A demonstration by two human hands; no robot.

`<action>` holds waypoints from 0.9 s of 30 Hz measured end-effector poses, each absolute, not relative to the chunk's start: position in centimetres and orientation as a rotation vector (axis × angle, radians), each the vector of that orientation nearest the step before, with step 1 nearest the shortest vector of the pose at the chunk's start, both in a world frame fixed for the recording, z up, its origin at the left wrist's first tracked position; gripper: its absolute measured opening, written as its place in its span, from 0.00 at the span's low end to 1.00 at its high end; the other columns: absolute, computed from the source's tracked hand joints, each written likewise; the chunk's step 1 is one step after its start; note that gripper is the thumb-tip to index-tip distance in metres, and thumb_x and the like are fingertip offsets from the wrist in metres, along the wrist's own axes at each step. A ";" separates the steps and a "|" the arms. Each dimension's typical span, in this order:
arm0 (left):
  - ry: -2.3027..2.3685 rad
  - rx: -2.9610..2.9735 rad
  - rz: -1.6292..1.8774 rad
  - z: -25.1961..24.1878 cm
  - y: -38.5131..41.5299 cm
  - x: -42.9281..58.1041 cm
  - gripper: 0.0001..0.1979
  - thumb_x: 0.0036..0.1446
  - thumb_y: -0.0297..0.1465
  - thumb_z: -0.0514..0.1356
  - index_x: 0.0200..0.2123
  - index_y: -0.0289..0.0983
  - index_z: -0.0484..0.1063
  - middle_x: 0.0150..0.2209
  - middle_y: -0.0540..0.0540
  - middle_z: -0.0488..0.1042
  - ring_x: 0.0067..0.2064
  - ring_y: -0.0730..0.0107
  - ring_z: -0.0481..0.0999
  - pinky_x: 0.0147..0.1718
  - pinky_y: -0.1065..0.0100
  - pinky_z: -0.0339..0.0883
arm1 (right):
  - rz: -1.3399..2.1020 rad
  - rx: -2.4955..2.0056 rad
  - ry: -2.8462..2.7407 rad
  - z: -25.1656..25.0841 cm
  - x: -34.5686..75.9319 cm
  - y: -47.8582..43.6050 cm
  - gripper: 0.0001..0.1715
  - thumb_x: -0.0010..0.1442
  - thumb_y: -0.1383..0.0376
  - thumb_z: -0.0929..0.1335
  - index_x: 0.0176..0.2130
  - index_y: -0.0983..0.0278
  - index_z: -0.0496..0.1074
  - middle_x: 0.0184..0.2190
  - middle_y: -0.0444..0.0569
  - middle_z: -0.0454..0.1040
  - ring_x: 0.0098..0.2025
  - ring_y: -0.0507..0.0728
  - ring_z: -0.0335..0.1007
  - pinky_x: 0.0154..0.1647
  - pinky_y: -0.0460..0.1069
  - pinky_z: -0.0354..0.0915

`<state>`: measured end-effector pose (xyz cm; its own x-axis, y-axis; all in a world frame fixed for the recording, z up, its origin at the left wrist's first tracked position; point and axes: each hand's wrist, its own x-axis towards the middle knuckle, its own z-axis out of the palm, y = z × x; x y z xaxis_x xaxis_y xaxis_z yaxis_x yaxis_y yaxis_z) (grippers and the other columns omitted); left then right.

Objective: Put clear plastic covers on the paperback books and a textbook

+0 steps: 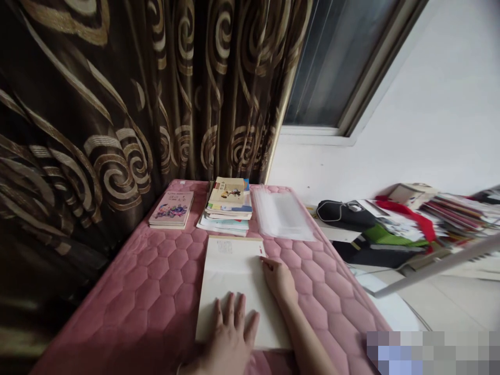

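Book (pixel 230 271) on pink mattress (pixel 156 291), curtain (pixel 117 104) behind.

A pink quilted cover (pixel 156 281) carries a thin illustrated book (pixel 172 209) near the brown swirl-patterned curtain (pixel 117 104). Just beside it is a stack of books (pixel 228 208), then a clear plastic sleeve (pixel 281 214). To the right, under the window (pixel 332 62), a black pouch (pixel 344 214) lies near a red ribbon (pixel 410 213) and piled papers (pixel 461 208).
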<state>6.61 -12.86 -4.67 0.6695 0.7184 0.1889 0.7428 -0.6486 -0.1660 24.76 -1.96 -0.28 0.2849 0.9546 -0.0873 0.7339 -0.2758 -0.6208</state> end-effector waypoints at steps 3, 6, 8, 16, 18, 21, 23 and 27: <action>-1.018 -2.596 -0.160 -4.1 -12.7 6.5 0.27 0.57 0.37 0.58 0.59 0.37 0.66 0.58 0.24 0.65 0.55 0.28 0.67 0.42 0.31 0.62 | 0.607 -2.103 -1.524 -0.2 24.7 -2.0 0.22 0.62 0.62 0.60 0.50 0.60 0.76 0.45 0.54 0.79 0.48 0.60 0.75 0.43 0.49 0.66; -0.849 -2.573 -0.161 -2.6 -12.8 6.5 0.22 0.60 0.34 0.53 0.57 0.36 0.69 0.54 0.24 0.69 0.50 0.28 0.73 0.35 0.35 0.65 | 0.588 -2.097 -1.552 -0.1 24.8 -2.1 0.23 0.62 0.63 0.60 0.50 0.61 0.76 0.45 0.55 0.78 0.48 0.62 0.74 0.43 0.49 0.66; -0.800 -2.552 -0.156 -1.5 -13.1 6.3 0.21 0.62 0.33 0.51 0.56 0.36 0.69 0.52 0.25 0.72 0.47 0.31 0.75 0.33 0.38 0.67 | 0.584 -2.094 -1.565 -0.2 24.9 -2.3 0.23 0.61 0.63 0.59 0.50 0.62 0.76 0.45 0.56 0.78 0.47 0.62 0.75 0.41 0.50 0.66; -0.794 -2.605 -0.127 -0.9 -15.4 5.7 0.19 0.62 0.29 0.51 0.55 0.35 0.69 0.46 0.27 0.76 0.39 0.39 0.80 0.27 0.49 0.70 | 0.605 -2.193 -1.601 0.2 24.2 -4.5 0.24 0.61 0.61 0.59 0.51 0.57 0.75 0.40 0.55 0.80 0.42 0.62 0.77 0.35 0.50 0.65; -0.865 -2.681 -0.100 -1.2 -15.5 6.0 0.19 0.62 0.30 0.52 0.55 0.35 0.69 0.48 0.28 0.75 0.42 0.40 0.79 0.29 0.48 0.71 | 0.593 -2.193 -1.602 0.2 24.1 -4.7 0.23 0.61 0.61 0.59 0.51 0.56 0.75 0.39 0.54 0.80 0.42 0.62 0.77 0.35 0.50 0.65; -1.064 -2.825 -0.184 -0.4 -13.7 6.1 0.25 0.61 0.38 0.56 0.59 0.35 0.65 0.55 0.30 0.70 0.53 0.44 0.73 0.45 0.46 0.69 | 0.580 -2.177 -1.590 -0.1 24.1 -4.6 0.23 0.61 0.59 0.59 0.50 0.56 0.76 0.40 0.54 0.80 0.42 0.62 0.77 0.36 0.50 0.65; -1.280 -2.837 -0.322 0.5 -11.2 5.8 0.31 0.60 0.42 0.57 0.62 0.34 0.60 0.61 0.32 0.63 0.61 0.48 0.65 0.55 0.48 0.63 | 0.580 -2.176 -1.570 -0.3 24.3 -4.5 0.23 0.61 0.60 0.59 0.50 0.57 0.76 0.39 0.54 0.80 0.41 0.62 0.77 0.35 0.50 0.66; -1.652 -2.764 -0.450 1.0 -6.4 5.0 0.29 0.62 0.39 0.55 0.62 0.32 0.59 0.65 0.32 0.56 0.65 0.46 0.56 0.61 0.45 0.52 | 0.595 -2.142 -1.558 -0.4 24.7 -4.4 0.23 0.60 0.61 0.60 0.49 0.59 0.77 0.38 0.55 0.80 0.40 0.62 0.77 0.34 0.49 0.65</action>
<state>4.99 -6.42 1.02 0.4471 0.8763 0.1792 0.8462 -0.4793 0.2327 24.75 -4.43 -0.37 0.2790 0.9558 -0.0931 0.7743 -0.2812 -0.5669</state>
